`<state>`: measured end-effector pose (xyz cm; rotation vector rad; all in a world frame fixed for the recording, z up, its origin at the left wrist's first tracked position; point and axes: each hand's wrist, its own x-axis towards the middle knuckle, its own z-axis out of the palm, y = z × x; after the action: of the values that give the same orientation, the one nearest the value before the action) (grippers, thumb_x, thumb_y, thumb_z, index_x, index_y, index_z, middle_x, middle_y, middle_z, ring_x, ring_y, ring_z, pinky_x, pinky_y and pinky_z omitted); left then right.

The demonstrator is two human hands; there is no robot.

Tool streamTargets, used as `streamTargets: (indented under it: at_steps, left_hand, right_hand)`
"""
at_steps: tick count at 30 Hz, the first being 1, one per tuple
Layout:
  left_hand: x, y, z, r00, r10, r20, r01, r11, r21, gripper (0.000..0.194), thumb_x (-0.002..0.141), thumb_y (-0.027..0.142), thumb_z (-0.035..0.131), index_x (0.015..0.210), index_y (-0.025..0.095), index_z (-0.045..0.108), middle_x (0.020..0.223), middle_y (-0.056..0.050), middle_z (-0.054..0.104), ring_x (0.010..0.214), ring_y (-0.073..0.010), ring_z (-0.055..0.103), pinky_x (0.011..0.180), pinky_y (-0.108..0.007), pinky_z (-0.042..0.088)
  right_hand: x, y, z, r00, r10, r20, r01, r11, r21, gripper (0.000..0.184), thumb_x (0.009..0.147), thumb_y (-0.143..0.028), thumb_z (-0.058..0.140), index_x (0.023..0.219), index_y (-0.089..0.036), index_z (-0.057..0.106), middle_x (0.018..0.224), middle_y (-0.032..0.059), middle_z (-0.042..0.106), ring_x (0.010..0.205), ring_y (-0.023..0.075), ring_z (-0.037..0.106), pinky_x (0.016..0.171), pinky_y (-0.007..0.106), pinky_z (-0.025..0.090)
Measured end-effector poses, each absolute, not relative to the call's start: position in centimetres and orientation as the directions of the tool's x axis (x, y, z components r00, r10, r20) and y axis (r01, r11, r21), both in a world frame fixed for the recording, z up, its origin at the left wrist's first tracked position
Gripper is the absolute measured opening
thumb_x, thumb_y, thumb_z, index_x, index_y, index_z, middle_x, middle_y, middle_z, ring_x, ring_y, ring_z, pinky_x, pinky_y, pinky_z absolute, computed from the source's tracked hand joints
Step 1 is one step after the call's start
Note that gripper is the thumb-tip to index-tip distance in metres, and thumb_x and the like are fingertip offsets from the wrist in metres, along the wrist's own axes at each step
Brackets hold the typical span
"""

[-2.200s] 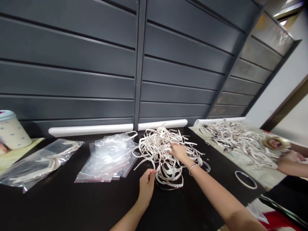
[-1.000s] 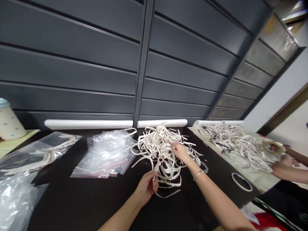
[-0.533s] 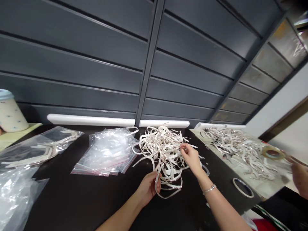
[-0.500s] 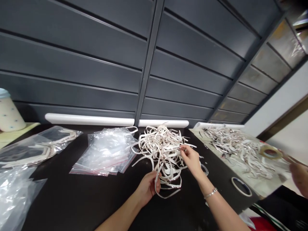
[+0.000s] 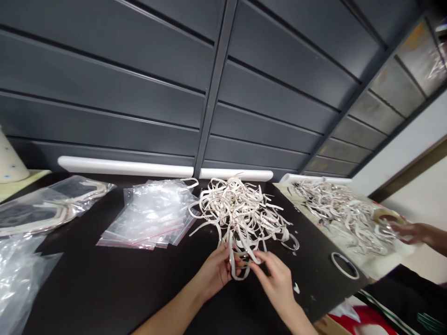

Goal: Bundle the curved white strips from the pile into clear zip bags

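Note:
A tangled heap of thin white strips (image 5: 240, 204) lies in the middle of the dark table. At its near edge my left hand (image 5: 218, 272) is closed on a looped white strip (image 5: 234, 265). My right hand (image 5: 274, 277) is close beside it, thumb and fingertips pinching a strip of the same kind at the right side of the loop. The held strips hang between both hands, and parts of them are hidden behind the fingers. Whether they are still joined to the heap I cannot tell.
Clear zip bags (image 5: 150, 214) are stacked left of the heap. Farther left, a bag with white strips (image 5: 63, 209) lies near more clear plastic (image 5: 24, 279). A tape roll (image 5: 345, 265) rests at right. Beyond it, a co-worker's hand (image 5: 408, 232) is by another strip pile (image 5: 342, 214).
My right hand has come from the heap's right side down toward my left hand and now pinches a strip there. The co-worker's hand has moved left. The view has shifted slightly.

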<state>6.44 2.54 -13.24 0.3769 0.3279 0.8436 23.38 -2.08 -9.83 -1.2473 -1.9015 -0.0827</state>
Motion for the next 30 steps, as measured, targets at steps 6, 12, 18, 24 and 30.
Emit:
streamTargets:
  at_steps: [6,12,18,24,30]
  left_hand:
    - [6.4,2.3,-13.1,0.629,0.773,-0.077,-0.654,0.580,0.486,0.017,0.082,0.026,0.061,0.093,0.015,0.054,0.089,-0.010,0.069,0.078,-0.0209,0.067,0.069,-0.031,0.050]
    - [6.5,2.2,-13.5,0.630,0.773,-0.075,-0.657,0.582,0.479,0.017,0.082,0.028,0.061,0.090,0.013,0.056,0.083,-0.011,0.071,0.076,-0.0228,0.068,0.071,-0.036,0.051]
    - [6.4,2.4,-13.8,0.636,0.766,-0.090,-0.640,0.589,0.494,0.028,0.075,0.030,0.070,0.091,0.008,0.061,0.075,-0.011,0.070,0.068,-0.0203,0.067,0.065,-0.031,0.051]
    - [5.7,3.5,-13.6,0.592,0.791,-0.156,-0.660,0.587,0.469,0.016,0.079,0.027,0.063,0.084,0.012,0.059,0.048,0.006,0.049,0.040,-0.0083,0.051,0.049,-0.022,0.045]
    - [5.2,3.6,-13.2,0.651,0.737,-0.182,-0.572,0.634,0.520,0.017,0.081,0.031,0.058,0.082,0.014,0.058,0.046,0.007,0.045,0.031,-0.0047,0.036,0.042,-0.020,0.040]
  right_hand:
    - [21.1,-3.4,-11.3,-0.148,0.754,0.640,0.765,0.497,-0.409,0.008,0.084,-0.027,0.060,0.089,-0.021,0.061,0.068,0.0033,0.062,0.059,0.0178,0.057,0.054,0.029,0.048]
    - [20.7,-3.3,-12.7,-0.153,0.783,0.602,0.764,0.480,-0.430,0.012,0.085,-0.031,0.057,0.086,-0.020,0.061,0.069,0.0042,0.063,0.060,0.0178,0.058,0.057,0.029,0.049]
    - [20.2,-3.2,-12.0,-0.242,0.816,0.525,0.740,0.505,-0.444,0.017,0.086,-0.035,0.056,0.088,-0.020,0.063,0.072,0.0040,0.065,0.063,0.0178,0.060,0.060,0.028,0.049]
    - [23.3,1.4,-9.1,-0.069,0.837,0.543,0.740,0.408,-0.535,0.026,0.088,-0.031,0.047,0.072,-0.018,0.063,0.068,0.0048,0.062,0.062,0.0166,0.057,0.060,0.027,0.046]
    - [25.1,11.3,-9.2,-0.063,0.919,0.388,0.762,0.295,-0.576,0.024,0.070,-0.024,0.059,0.091,-0.016,0.067,0.092,0.0079,0.068,0.074,0.0187,0.060,0.071,0.032,0.047]
